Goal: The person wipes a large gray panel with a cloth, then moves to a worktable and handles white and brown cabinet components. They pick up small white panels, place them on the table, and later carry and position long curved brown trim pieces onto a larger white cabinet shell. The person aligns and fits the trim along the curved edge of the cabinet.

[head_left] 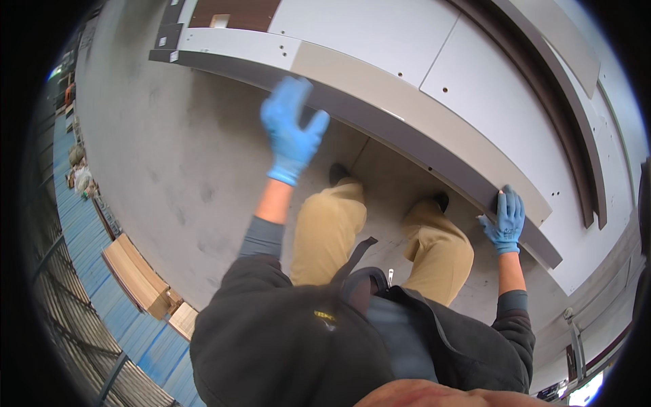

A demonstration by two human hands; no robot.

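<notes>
A long, narrow beige board (407,95) lies along the near side of a stack of white panels (380,34). A dark grey strip (380,136) runs along its near side, toward my legs. Just short of that strip, my left hand (290,132) in a blue glove is raised with fingers and thumb apart; it holds nothing and its fingertips are slightly blurred. Toward the right end of the beige board, my right hand (505,220), also blue-gloved, grips the edge. Its fingers lie over the top, and the thumb is at the near face.
Dark brown curved-looking strips (569,115) lie on the white panels at the far right. A dark brown panel (234,13) sits at the far left. Wooden boards (139,275) rest on blue slats (102,251) at the left. Grey floor (163,156) surrounds my feet.
</notes>
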